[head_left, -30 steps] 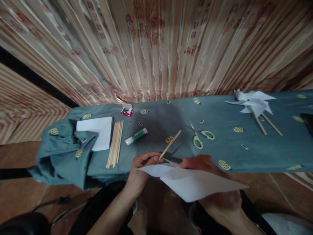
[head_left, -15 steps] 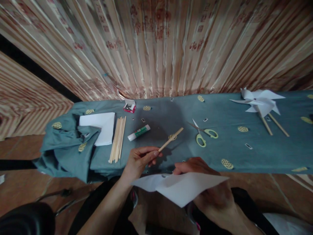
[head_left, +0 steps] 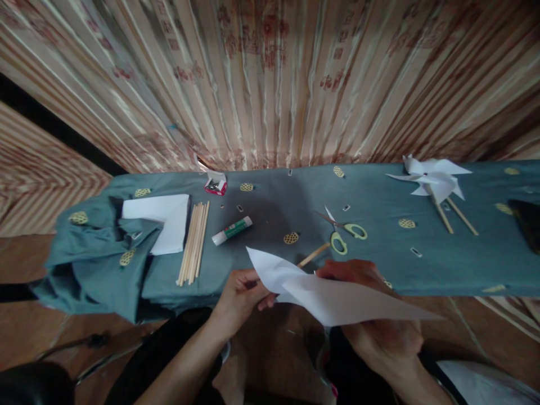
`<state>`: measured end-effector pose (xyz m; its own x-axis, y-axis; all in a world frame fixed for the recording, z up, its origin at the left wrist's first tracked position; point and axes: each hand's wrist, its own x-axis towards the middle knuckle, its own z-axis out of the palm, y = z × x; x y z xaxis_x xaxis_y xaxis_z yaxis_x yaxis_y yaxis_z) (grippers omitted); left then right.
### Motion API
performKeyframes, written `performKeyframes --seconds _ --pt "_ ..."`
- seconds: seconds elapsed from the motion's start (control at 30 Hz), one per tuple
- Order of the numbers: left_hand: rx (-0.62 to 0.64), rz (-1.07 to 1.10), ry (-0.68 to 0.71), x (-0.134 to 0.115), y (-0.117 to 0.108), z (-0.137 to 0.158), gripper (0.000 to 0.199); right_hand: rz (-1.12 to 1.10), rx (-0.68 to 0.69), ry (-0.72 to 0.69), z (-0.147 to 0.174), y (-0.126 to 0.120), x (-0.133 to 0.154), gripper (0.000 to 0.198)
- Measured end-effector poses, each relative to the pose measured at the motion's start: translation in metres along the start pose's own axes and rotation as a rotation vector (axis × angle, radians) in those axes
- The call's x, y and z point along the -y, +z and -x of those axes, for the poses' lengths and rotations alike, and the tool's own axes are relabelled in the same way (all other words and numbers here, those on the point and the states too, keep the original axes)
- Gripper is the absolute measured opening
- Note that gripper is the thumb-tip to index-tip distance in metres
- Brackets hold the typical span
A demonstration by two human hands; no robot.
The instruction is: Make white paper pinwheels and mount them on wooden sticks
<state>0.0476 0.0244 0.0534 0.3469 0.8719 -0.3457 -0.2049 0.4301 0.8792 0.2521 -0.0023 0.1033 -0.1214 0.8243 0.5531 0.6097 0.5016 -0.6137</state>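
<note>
A white paper pinwheel (head_left: 324,295) is gripped in my right hand (head_left: 358,274), just over the table's front edge. The paper covers most of those fingers. My left hand (head_left: 242,295) is closed on a thin wooden stick (head_left: 314,255); the paper hides the middle of the stick, and its far end points toward the scissors. Paper and stick overlap in view; whether they touch I cannot tell. Beyond my hands lie green-handled scissors (head_left: 338,243) with blades a little apart, and a glue stick (head_left: 232,230).
Several wooden sticks (head_left: 194,242) lie beside folded white paper (head_left: 172,225) at the left. A small red-and-white box (head_left: 216,184) of metal bits stands at the back. Two finished-looking pinwheels (head_left: 436,177) lie at the right, near a dark object (head_left: 527,219) at the table's edge.
My right hand has brought the paper pinwheel up and over the stick, which now shows only in part. The whole view has shifted slightly, bringing the dark object at the right into sight.
</note>
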Motion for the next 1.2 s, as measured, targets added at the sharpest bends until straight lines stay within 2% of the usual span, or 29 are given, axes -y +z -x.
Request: performKeyframes --seconds 0.27,0.43,0.93,1.2 --pt "0.015 -0.045 -0.028 -0.004 0.002 0.000 0.037 0.065 -0.043 0.071 -0.002 -0.004 -0.001 0.017" --pt "-0.018 -0.070 -0.044 -0.009 0.004 0.000 0.031 0.059 0.004 0.138 -0.004 -0.005 0.000 0.015" --pt "-0.115 -0.151 0.096 -0.010 0.005 0.000 0.023 0.069 -0.012 0.092 0.003 -0.008 -0.006 0.021" --pt "-0.157 -0.113 0.099 -0.009 0.006 -0.002 0.020 0.067 -0.018 0.077 0.005 -0.008 -0.007 0.022"
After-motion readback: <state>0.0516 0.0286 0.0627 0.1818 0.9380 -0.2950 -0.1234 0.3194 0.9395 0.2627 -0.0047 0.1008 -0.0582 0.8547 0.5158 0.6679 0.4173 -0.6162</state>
